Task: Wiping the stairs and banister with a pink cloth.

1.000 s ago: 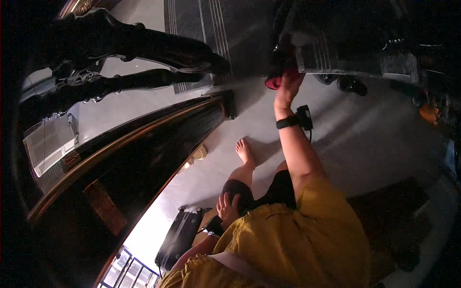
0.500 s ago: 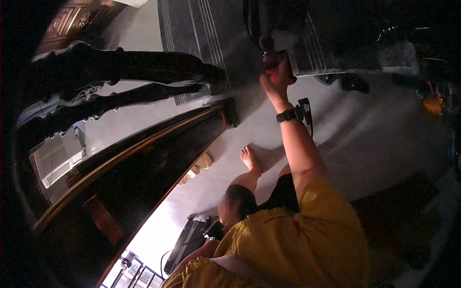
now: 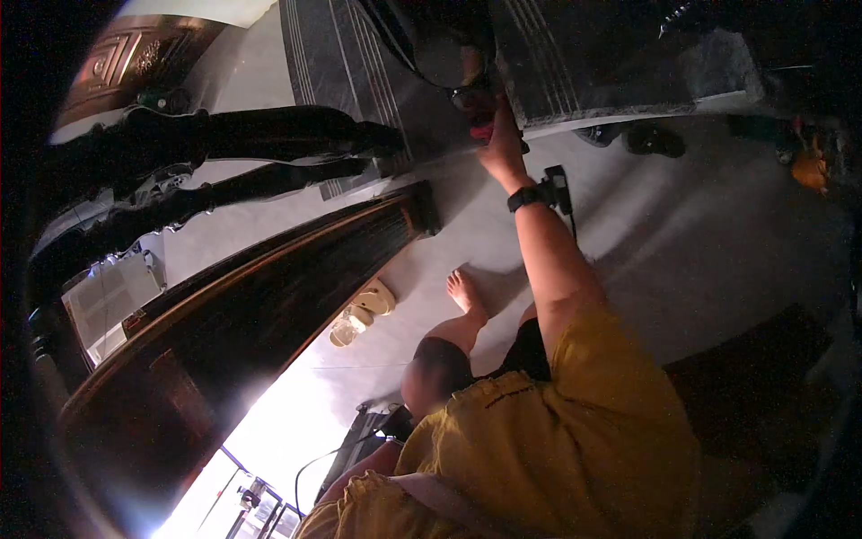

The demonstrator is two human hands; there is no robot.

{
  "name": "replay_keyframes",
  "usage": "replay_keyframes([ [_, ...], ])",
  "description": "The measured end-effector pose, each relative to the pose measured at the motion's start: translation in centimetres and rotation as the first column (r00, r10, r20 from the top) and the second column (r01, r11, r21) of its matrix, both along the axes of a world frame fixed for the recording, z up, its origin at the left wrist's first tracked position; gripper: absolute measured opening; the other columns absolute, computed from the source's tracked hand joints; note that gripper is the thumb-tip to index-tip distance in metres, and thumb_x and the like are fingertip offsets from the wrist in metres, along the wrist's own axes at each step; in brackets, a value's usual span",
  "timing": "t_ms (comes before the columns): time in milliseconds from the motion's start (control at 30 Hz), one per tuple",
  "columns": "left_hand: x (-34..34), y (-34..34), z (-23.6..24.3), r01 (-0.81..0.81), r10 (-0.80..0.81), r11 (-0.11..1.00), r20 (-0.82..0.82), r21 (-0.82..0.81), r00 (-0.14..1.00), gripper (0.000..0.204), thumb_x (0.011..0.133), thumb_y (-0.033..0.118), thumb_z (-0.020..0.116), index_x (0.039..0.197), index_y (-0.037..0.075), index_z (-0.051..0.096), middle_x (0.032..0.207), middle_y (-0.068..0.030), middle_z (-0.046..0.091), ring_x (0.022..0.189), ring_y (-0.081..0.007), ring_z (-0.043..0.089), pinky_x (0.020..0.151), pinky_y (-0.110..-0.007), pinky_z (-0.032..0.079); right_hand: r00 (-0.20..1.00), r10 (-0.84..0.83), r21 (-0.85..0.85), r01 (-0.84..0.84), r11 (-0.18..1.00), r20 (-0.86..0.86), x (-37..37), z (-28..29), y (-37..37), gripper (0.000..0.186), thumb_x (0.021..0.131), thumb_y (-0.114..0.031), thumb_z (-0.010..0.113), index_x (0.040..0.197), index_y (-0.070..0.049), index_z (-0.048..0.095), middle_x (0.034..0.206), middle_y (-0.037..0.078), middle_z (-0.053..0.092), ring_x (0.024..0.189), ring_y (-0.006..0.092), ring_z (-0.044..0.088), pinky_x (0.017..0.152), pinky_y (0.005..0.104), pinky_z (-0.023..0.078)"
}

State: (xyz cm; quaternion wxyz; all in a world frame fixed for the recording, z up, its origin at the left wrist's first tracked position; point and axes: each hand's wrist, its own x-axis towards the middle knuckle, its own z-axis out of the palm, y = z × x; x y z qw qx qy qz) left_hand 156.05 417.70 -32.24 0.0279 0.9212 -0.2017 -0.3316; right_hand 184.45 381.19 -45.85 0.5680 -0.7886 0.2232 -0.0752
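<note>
My right hand [image 3: 505, 151] is stretched out far ahead, its fingers closed around a small dark red thing [image 3: 482, 126] whose kind I cannot make out. Just beyond it hangs a large dark object [image 3: 440, 45] with a strap-like curved edge; in the gloom its kind is unclear. A black wristband [image 3: 532, 196] with a small black box [image 3: 558, 189] and a cord is on my right wrist. My left forearm [image 3: 364, 472] lies low beside my body, and the left hand near my knee is blurred and partly hidden, so its fingers do not show.
A dark wooden bench or table side [image 3: 269, 314] runs diagonally on the left, with dark carved rails [image 3: 233, 135] beyond. A striped dark cloth [image 3: 377, 81] lies ahead. Dark shoes [image 3: 654, 141] and an orange thing [image 3: 811, 166] are at right. A black case [image 3: 346, 454] stands lower left.
My right hand has moved a little left and farther away, still closed on the dark red thing. The view has shifted slightly, and the left arm stays low.
</note>
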Motion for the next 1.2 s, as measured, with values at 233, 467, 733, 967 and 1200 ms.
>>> replay_keyframes([
  [233, -0.1, -0.3, 1.0, -0.113, 0.116, 0.992, -0.065, 0.053, 0.991, 0.071, 0.057, 0.047, 0.067, 0.118, 0.021, 0.045, 0.122, -0.0169, 0.034, 0.114, -0.0359, 0.032, 0.084, -0.050, 0.036, 0.905, -0.384, 0.112, 0.407, 0.906, -0.182, -7.7, -1.7, 2.2, 0.021, 0.074, -0.013, 0.059, 0.094, -0.005, 0.062, 0.079, 0.004, 0.063, 0.073, 0.0096, 0.057, 0.067, 0.0247, 0.045],
  [467, 0.7, -2.7, 3.3, -0.301, 0.296, 0.953, -0.102, -0.033, 0.950, 0.066, 0.056, 0.044, 0.068, 0.116, 0.022, 0.048, 0.121, -0.0164, 0.035, 0.114, -0.0357, 0.032, 0.088, -0.049, 0.033, 0.810, -0.569, 0.392, 0.481, 0.784, 0.145, -4.5, 7.1, 1.8, 0.034, 0.075, 0.000, 0.052, 0.109, 0.003, 0.048, 0.098, 0.010, 0.057, 0.088, 0.0173, 0.054, 0.080, 0.0285, 0.042],
  [733, 0.6, -2.7, 2.9, -0.239, 0.241, 0.970, -0.044, 0.033, 0.970, 0.064, 0.054, 0.045, 0.068, 0.112, 0.025, 0.050, 0.119, -0.0123, 0.038, 0.113, -0.0332, 0.034, 0.089, -0.046, 0.033, 0.722, -0.639, -0.261, 0.692, 0.673, 0.267, -0.3, -3.0, 6.4, 0.053, 0.070, -0.009, 0.063, 0.115, 0.002, 0.038, 0.114, 0.021, 0.039, 0.104, 0.0354, 0.039, 0.090, 0.0412, 0.033],
  [967, 0.9, -2.4, 2.6, -0.250, 0.250, 0.968, -0.041, 0.003, 0.967, 0.064, 0.053, 0.045, 0.068, 0.111, 0.024, 0.051, 0.119, -0.0124, 0.037, 0.113, -0.0334, 0.034, 0.089, -0.046, 0.033, 0.991, 0.133, -0.194, -0.133, 0.972, -0.013, 2.2, -3.7, 14.7, 0.033, 0.063, -0.003, 0.056, 0.096, -0.001, 0.053, 0.101, 0.016, 0.051, 0.102, 0.0347, 0.042, 0.088, 0.0429, 0.033],
  [1200, 1.1, -3.7, 4.2, -0.280, 0.281, 0.960, -0.028, 0.022, 0.959, 0.065, 0.052, 0.045, 0.069, 0.111, 0.024, 0.051, 0.120, -0.0126, 0.037, 0.113, -0.0336, 0.034, 0.089, -0.046, 0.033, 0.900, 0.166, -0.451, 0.037, 0.892, 0.403, 3.6, 1.1, 11.8, 0.034, 0.064, 0.000, 0.053, 0.097, -0.004, 0.055, 0.101, 0.012, 0.052, 0.103, 0.0326, 0.043, 0.083, 0.0415, 0.038],
])
